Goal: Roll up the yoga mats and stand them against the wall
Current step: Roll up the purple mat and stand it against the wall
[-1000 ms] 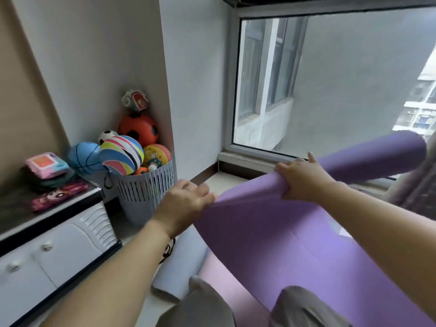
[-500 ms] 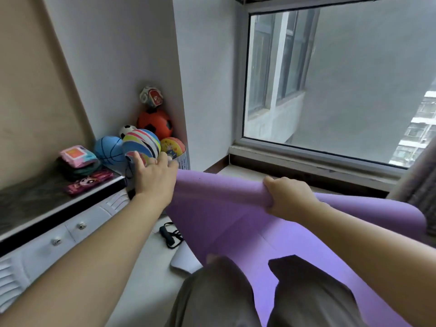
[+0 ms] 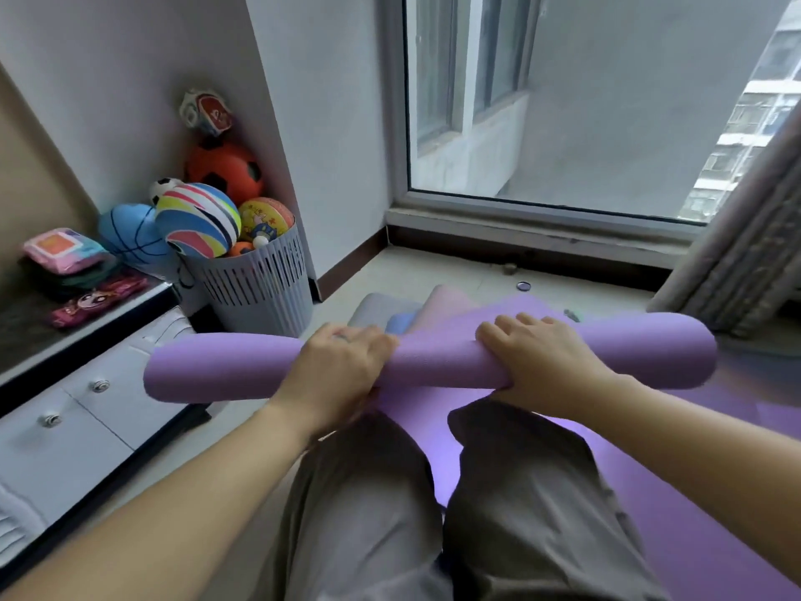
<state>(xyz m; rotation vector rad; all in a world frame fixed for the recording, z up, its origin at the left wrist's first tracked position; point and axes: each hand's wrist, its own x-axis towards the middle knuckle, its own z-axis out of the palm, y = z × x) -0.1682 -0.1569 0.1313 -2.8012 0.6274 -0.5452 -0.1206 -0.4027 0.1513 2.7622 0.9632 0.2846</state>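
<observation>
Nearest the camera are the person's knees in grey trousers (image 3: 520,492). They kneel or sit on the flat, unrolled stretch of the purple mat (image 3: 650,470), which spreads under the legs and off to the right across the floor (image 3: 433,271).

Just past the knees, the far end of that mat is wound into a thick roll lying crosswise, left to right. Rolling is the step in hand and looks roughly half done, since a good length lies flat. The roll's left end juts out past the flat part, so it seems to be winding slightly crooked.

The left hand (image 3: 342,370) sits on the middle of the roll, its grip clamped, with the fingers curled over the top. The right hand (image 3: 542,362) is a little further right with the same clamped grip: fingers over the top, thumb tucked against the near side. Both squeeze the roll narrower where they hold it.

The next move calls for turning the roll toward the knees with the edges squared, and the legs will have to come off the flat part.

Behind the roll, a grey mat (image 3: 381,310), a blue mat (image 3: 401,323) and a pink mat (image 3: 446,301) lie overlapping on the floor, not yet rolled. Further back, a basket (image 3: 260,292) of balls stands against the wall (image 3: 329,123), beside a white cabinet (image 3: 86,418). The window (image 3: 563,101) and a curtain (image 3: 737,253) are farthest.
</observation>
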